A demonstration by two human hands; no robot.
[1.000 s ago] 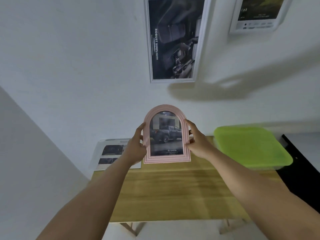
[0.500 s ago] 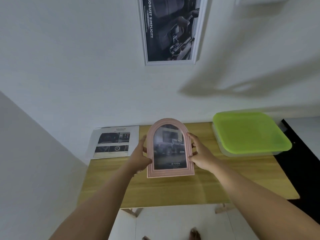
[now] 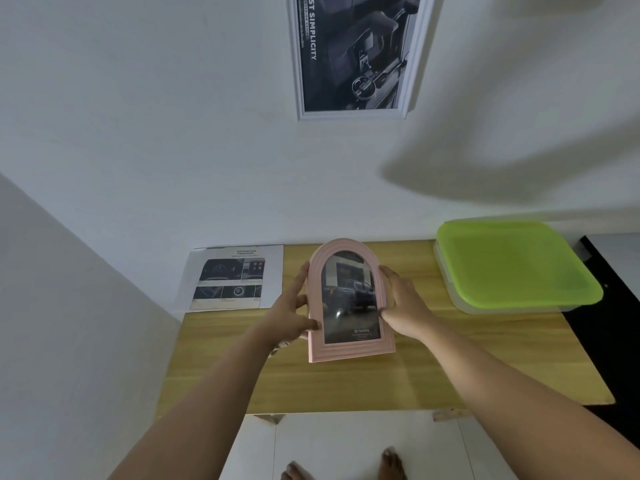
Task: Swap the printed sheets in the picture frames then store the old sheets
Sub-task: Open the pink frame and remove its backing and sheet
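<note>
1. Head view: pink arched frame (image 3: 348, 303) is the landmark, held face-up over the middle of the wooden table (image 3: 381, 382), its lower edge low over the wood (contact cannot be told). It shows a dark truck print behind glossy glazing.
2. The left hand (image 3: 291, 317) clasps the frame's left edge, fingers along the side and thumb on the front rim; the right hand (image 3: 403, 306) clasps the right edge likewise.
3. Left of the frame, a printed sheet (image 3: 235, 277) lies flat at the table's back corner, its end overhanging. Right of the frame sits a green-lidded box (image 3: 512, 268), probably for storing old sheets. Above the frame, a white-framed poster (image 3: 356, 53) hangs on the wall.
4. Risks, as I judge them: the edge-only grip may slip on the smooth rim, so the frame drops; setting it face-down carelessly could scuff the glazing; a sweeping forearm could knock the overhanging sheet off.
</note>
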